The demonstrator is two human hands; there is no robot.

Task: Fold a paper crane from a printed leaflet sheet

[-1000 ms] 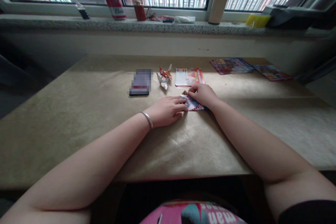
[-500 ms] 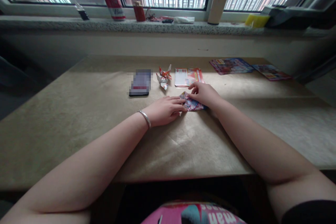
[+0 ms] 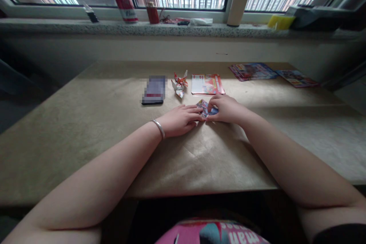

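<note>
A small folded sheet of patterned paper point(image 3: 203, 105), blue, white and red, lies on the table between my two hands. My left hand point(image 3: 180, 120), with a silver bangle at the wrist, rests with its fingers stretched out flat on the paper's left part. From the other side my right hand point(image 3: 228, 109) curls thumb and fingers around the paper's right edge in a pinch, covering part of it. Just beyond the hands sit folded red-and-white paper figures point(image 3: 180, 83) and a short stack of printed red-and-white sheets point(image 3: 207, 84).
A phone-like blurred device point(image 3: 154, 90) lies left of the figures. Colourful printed sheets point(image 3: 253, 71) and another such pile point(image 3: 297, 78) are at the table's back right. On the stone sill point(image 3: 108, 28) stand a red can point(image 3: 126, 7), a red lighter-like object point(image 3: 152, 13) and a yellow item point(image 3: 281, 22).
My right hand has come lower and closed on the paper's right edge, where a flap now appears folded inward. My left hand has stayed nearly in place.
</note>
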